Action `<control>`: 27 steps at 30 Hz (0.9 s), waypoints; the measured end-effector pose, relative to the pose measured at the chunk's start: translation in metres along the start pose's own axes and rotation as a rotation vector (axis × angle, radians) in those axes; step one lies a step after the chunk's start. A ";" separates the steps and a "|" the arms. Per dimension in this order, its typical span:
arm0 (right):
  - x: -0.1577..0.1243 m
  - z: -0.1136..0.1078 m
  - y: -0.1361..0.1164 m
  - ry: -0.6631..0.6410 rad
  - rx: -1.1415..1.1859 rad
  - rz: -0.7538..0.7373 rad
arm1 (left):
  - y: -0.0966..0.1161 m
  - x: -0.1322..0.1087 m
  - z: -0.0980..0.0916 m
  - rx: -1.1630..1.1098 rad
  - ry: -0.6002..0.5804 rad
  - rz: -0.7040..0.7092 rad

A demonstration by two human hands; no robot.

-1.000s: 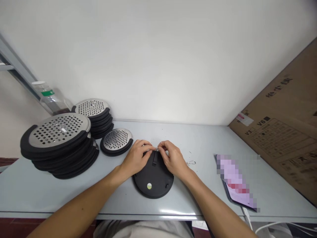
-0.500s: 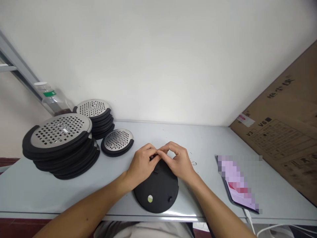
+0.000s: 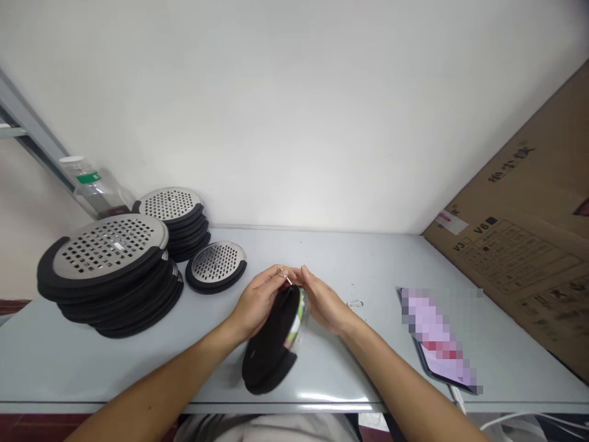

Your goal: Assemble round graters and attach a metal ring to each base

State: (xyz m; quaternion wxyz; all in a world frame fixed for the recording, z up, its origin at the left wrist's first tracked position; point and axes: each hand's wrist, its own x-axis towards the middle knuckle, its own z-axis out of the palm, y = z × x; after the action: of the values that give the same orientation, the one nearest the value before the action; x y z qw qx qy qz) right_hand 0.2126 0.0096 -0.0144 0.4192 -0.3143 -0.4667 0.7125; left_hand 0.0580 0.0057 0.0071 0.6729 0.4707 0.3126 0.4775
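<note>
A round black disc [image 3: 271, 347] hangs tilted nearly on edge between my hands, over the table's front part. Its right side shows a shiny, coloured printed face, mostly turned away and blurred. At its top edge a small metal clip [image 3: 285, 275] sticks up. My left hand [image 3: 255, 307] is closed on the disc's upper left, thumb close to the clip. My right hand [image 3: 324, 305] curls round the top right edge with its thumb raised; its other fingertips are partly hidden behind the disc. Right of that hand, a loose metal clip [image 3: 355, 303] lies on the table.
Two stacks of black discs with perforated metal tops, a large one [image 3: 113, 245] and a smaller one [image 3: 172, 205], stand at left. A single disc [image 3: 216, 264] lies beside them. Behind is a bottle [image 3: 94, 184]; at right, a phone [image 3: 437, 337] and a cardboard box [image 3: 519, 233].
The disc, which lay flat with its black underside up, is now lifted and turned on edge, showing its coloured face. My right hand's pinch has opened round its top edge.
</note>
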 end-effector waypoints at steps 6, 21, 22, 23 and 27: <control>-0.010 -0.007 -0.006 -0.108 -0.143 0.018 | 0.002 0.012 -0.026 -0.212 0.139 -0.241; -0.013 -0.024 -0.010 0.037 -0.549 0.244 | -0.016 0.035 -0.050 0.199 0.108 -0.372; -0.012 -0.024 -0.009 0.026 -0.569 0.254 | -0.018 0.037 -0.050 0.234 0.126 -0.347; -0.012 -0.024 -0.008 0.016 -0.593 0.258 | -0.020 0.038 -0.051 0.270 0.148 -0.321; -0.011 -0.024 -0.006 0.004 -0.719 0.223 | -0.023 0.042 -0.050 0.383 0.233 -0.259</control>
State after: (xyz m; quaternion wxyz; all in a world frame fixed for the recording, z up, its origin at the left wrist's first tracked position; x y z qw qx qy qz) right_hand 0.2390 0.0104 -0.0171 0.2028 -0.4918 -0.6490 0.5439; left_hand 0.0368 0.0592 -0.0316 0.5863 0.4873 0.5307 0.3702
